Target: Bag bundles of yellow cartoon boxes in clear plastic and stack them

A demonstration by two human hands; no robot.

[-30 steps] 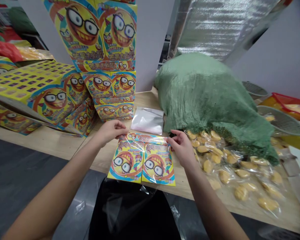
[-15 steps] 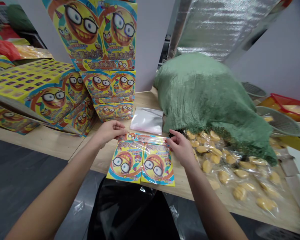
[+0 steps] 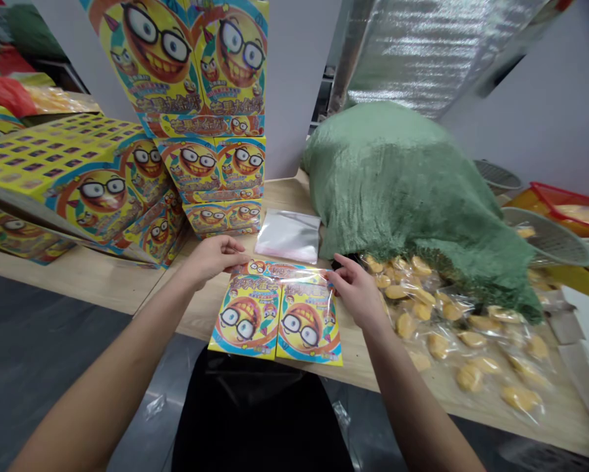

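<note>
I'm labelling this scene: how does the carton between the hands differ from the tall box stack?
The carton lies between the left hand and right hand; the stack stands farther back, to the left. In this view, the carton's faces are upside down, the stack's upright. The carton has two large faces side by side; the stack repeats such pairs in tiers. Both show faces in glasses.

- We read 芒果大金 in purple lettering on the top yellow box of the stack, its final character uncertain.
- The same title runs along the orange strip beneath.
- Upside down to us, similar purple title lettering crosses the yellow package lying nearest; smaller lines blur beyond reading.
</note>
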